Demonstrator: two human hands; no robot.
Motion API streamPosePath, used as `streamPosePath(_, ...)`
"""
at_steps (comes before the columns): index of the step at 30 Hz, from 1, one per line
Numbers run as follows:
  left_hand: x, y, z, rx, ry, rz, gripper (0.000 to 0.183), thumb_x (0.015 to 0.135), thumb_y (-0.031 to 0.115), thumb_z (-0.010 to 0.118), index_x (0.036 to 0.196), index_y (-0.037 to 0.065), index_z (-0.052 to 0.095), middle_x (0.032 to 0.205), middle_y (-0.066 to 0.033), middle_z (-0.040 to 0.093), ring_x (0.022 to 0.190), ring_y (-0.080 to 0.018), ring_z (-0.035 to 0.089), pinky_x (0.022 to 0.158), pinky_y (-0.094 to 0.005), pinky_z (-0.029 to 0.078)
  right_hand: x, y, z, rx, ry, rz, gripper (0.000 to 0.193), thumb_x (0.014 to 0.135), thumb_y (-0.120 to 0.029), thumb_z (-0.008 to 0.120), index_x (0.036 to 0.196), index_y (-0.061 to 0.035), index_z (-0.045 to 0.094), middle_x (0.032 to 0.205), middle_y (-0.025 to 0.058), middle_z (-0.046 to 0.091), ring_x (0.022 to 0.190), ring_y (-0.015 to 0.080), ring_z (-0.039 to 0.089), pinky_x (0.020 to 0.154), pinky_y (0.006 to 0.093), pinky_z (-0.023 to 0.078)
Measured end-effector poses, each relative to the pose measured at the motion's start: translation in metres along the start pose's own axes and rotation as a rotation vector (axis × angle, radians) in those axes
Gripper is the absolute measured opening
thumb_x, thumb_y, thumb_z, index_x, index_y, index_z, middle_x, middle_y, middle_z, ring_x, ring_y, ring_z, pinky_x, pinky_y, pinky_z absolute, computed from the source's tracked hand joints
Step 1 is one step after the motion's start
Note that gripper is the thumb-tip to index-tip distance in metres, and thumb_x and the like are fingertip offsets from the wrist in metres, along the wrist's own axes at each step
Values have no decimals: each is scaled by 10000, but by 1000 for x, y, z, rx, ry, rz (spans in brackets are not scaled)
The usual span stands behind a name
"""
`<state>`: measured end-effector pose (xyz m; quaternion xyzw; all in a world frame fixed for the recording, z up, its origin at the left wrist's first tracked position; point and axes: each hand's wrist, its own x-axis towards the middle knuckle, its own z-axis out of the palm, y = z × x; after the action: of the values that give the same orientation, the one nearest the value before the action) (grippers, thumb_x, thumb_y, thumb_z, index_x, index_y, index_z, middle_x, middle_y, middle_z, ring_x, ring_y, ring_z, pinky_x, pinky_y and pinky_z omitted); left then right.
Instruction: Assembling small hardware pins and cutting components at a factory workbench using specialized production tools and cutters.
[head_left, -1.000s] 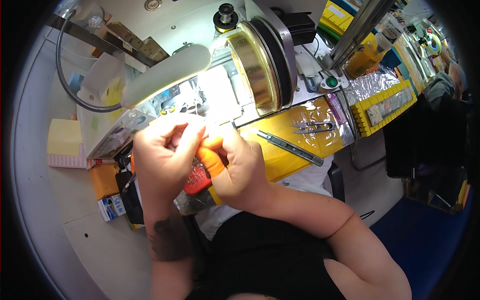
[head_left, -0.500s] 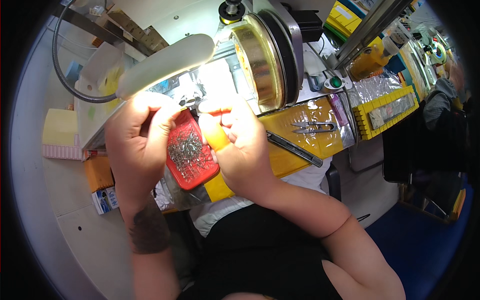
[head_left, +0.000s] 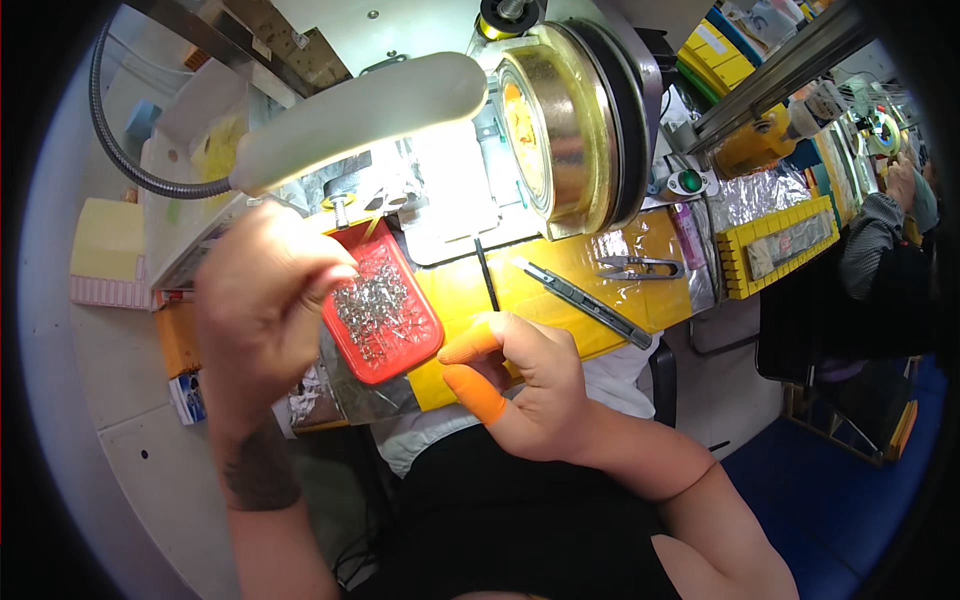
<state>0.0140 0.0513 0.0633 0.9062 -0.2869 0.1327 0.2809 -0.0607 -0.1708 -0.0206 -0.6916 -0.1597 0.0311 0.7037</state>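
A shallow red tray (head_left: 437, 330) with a heap of small, shiny wire-like metal pieces (head_left: 375, 308) lies on the bench. Over its left rim hovers my left hand (head_left: 268, 300), somewhat blurred. Its thumb and forefinger are pressed together above the metal pieces, and I cannot make out what they hold, if anything. Orange covers sheathe the thumb and forefinger of my right hand (head_left: 535, 385). These two fingertips are parted beside the tray's lower right corner, with nothing visible between them.
A bright lamp (head_left: 370, 115) arches above the tray. Behind stands a machine with a large round wheel (head_left: 575, 130). A box cutter (head_left: 590, 305), thread snips (head_left: 640, 267) and a yellow ridged bin (head_left: 775, 250) sit to the right. Another person's sleeve (head_left: 872, 240) shows at far right.
My hands, close together above the tray before, have separated. The right has drawn back toward me and its finger and thumb have parted. The left has shifted slightly left, still pinched.
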Motion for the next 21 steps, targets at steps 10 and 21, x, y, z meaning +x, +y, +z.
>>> streamPosePath(10, -34, 25, 24, -91, 17, -27, 130, 752, -6, 757, 805, 27, 643, 703, -95, 556, 646, -298, 537, 610, -389, 443, 1, 3, 0, -26, -73, 3, 115, 923, -78, 724, 984, -8, 658, 758, 33, 635, 599, 65, 559, 548, 216, 431)
streamPosePath(21, 12, -61, 9, 169, 199, -175, 121, 906, 39, 680, 989, -48, 671, 756, -138, 640, 605, -212, 584, 602, -325, 451, 0, -4, 3, -18, -105, -35, 104, 891, -48, 714, 963, -24, 643, 681, 65, 561, 542, 155, 533, 511, 280, 417)
